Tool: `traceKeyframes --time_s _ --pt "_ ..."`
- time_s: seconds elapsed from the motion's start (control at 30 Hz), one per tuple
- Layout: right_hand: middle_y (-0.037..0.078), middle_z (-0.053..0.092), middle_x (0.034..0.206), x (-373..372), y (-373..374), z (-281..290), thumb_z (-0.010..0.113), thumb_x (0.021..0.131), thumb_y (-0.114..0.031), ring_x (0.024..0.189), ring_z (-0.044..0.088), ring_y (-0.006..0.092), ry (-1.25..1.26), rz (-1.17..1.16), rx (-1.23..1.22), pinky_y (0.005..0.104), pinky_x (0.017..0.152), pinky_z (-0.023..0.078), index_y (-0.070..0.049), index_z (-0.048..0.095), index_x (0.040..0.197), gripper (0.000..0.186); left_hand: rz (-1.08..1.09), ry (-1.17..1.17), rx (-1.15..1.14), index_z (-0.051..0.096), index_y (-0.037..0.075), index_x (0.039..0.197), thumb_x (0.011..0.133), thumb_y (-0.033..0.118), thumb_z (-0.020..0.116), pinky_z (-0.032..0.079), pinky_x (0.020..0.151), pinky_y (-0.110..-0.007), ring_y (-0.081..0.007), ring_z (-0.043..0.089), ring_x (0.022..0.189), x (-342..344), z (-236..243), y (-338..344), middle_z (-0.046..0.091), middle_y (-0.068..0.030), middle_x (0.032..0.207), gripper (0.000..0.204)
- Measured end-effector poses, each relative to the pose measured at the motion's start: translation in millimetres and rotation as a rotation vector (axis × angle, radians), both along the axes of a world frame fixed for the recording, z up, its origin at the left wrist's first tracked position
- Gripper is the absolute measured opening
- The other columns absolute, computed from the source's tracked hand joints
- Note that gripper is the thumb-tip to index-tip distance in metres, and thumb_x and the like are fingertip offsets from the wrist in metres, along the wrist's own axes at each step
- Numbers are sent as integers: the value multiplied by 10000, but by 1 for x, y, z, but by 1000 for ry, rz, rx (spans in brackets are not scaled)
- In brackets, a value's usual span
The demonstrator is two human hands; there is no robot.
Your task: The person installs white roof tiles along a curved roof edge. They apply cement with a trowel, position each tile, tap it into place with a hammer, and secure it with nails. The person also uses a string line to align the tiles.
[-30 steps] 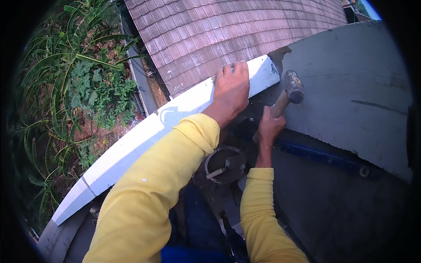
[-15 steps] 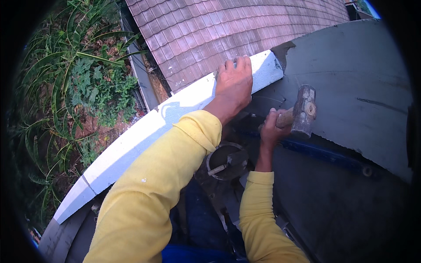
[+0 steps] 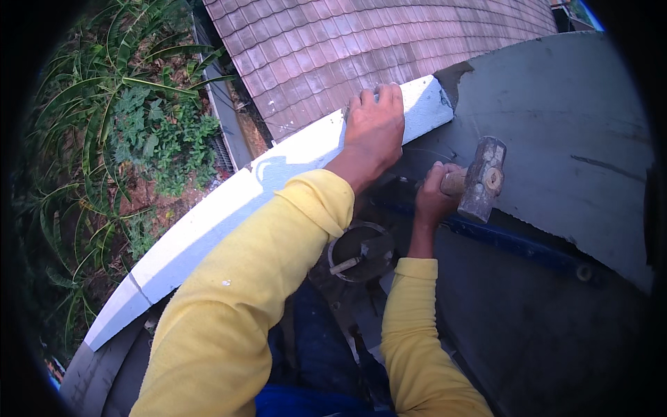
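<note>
Below, a round bucket [image 3: 331, 253] has a trowel [image 3: 346, 265] in it.
Fingers of the left hand [image 3: 375, 131] grip the white block [image 3: 206, 224] near the grey wall [image 3: 556, 125]; those of the right hand [image 3: 435, 198] hold the hammer [image 3: 481, 182].

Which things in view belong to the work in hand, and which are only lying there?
In the work, it seems:
hammer, in right hand
long white block, under left hand

Lying by, apparently:
bucket with trowel
blue bar, use unclear
</note>
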State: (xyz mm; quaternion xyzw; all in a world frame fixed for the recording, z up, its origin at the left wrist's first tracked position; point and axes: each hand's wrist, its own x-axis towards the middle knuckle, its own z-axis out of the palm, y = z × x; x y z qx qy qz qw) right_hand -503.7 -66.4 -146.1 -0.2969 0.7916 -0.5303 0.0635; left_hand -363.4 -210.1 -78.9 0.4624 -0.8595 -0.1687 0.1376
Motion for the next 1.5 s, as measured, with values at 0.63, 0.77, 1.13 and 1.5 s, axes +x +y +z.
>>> traceKeyframes --time_s 0.63,0.77,1.13,1.5 --pt "184 734 815 40 39 8 771 885 -140 766 725 260 -152 -77 153 425 729 542 68 699 955 231 -65 -66 176 430 -35 1503 680 242 940 480 1047 -439 -353 604 1236 1 24 -3 584 -164 1351 1006" --pt "65 696 853 116 125 -5 773 902 -117 754 663 227 -354 -29 157 403 740 541 44 669 991 212 -55 -40 60 430 -35 1518 661 276 967 483 1024 -463 -350 614 1195 2 19 0 592 -154 1311 1058" --pt "112 675 764 237 289 -41 783 864 -169 644 680 232 -780 -14 602 406 598 542 56 674 1035 303 -110 -90 40 431 -69 1493 661 344 974 525 1029 -482 -410 618 1255 1 24 2 608 -240 1354 1075" --pt "3 534 674 265 321 -31 740 906 -108 476 519 106 -1312 -124 555 291 416 428 -40 564 1021 221 -288 -71 -290 478 123 1569 758 354 942 354 1205 -528 -398 448 1448 13 17 11 463 -196 1577 963"
